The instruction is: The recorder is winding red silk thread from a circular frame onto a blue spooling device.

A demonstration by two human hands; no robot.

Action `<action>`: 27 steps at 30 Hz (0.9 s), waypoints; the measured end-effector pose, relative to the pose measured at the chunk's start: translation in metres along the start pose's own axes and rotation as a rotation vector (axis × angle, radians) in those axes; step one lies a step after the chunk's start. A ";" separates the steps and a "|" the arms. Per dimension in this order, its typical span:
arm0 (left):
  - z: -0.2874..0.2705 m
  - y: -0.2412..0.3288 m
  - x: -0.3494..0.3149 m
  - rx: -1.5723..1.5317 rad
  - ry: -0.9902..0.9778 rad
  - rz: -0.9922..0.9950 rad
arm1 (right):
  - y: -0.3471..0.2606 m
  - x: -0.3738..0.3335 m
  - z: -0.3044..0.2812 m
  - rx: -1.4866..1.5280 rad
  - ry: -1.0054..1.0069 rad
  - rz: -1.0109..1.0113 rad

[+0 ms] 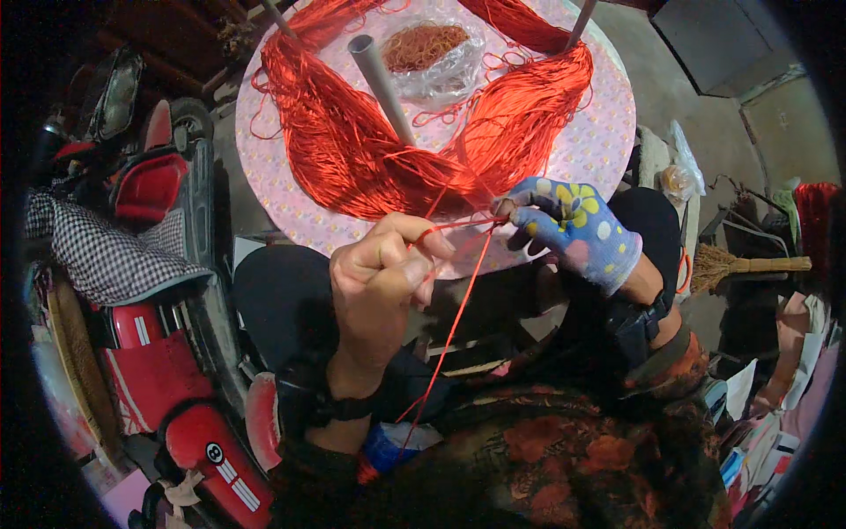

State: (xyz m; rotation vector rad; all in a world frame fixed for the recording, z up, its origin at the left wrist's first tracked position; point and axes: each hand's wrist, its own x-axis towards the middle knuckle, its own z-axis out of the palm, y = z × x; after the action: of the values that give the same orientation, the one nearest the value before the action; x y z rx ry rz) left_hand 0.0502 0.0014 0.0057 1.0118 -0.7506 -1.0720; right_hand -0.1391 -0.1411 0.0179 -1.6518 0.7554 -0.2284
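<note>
My bare left hand (383, 273) is loosely curled, with a thin, bright red cord (463, 304) looped over a finger. My right hand (573, 229), in a blue knit glove with yellow flowers, pinches that cord between thumb and fingertips; a length slants down between my hands toward my lap. Just beyond them, thick hanks of glossy orange-red cord (339, 141) lie on the round, pink-patterned bench (608, 132), around an upright grey pipe (381, 88). Farther beyond sits a clear plastic bag (448, 86) of reddish-brown loops.
</note>
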 end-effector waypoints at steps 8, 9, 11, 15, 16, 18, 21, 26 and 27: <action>-0.005 0.000 -0.008 0.025 -0.066 0.030 | 0.015 0.000 -0.016 -0.173 0.198 0.167; -0.004 0.001 -0.009 0.030 -0.068 0.043 | 0.013 0.001 -0.019 -0.228 0.126 0.219; -0.002 0.002 -0.010 0.041 -0.070 0.069 | 0.023 0.007 -0.011 -0.328 0.293 -0.119; -0.006 0.000 -0.013 0.150 -0.100 0.143 | 0.017 0.012 0.003 -0.532 0.249 -0.412; -0.006 -0.001 -0.013 0.158 -0.101 0.161 | 0.014 0.014 0.009 -0.550 0.197 -0.433; -0.004 0.002 -0.015 0.235 -0.074 0.197 | 0.010 0.017 0.015 -0.593 0.184 -0.443; 0.004 0.011 -0.019 0.384 -0.032 0.246 | 0.004 0.018 0.021 -0.662 0.170 -0.533; 0.005 0.008 -0.017 0.553 0.020 0.340 | 0.007 0.011 0.013 -0.754 -0.020 -0.449; 0.004 0.009 -0.018 0.579 0.061 0.346 | 0.004 0.006 0.011 -0.671 -0.022 -0.491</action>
State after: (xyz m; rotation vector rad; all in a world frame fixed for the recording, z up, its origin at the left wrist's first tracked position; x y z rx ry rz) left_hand 0.0436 0.0188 0.0148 1.3309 -1.1731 -0.5257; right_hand -0.1296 -0.1359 0.0101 -2.4691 0.4082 -0.3218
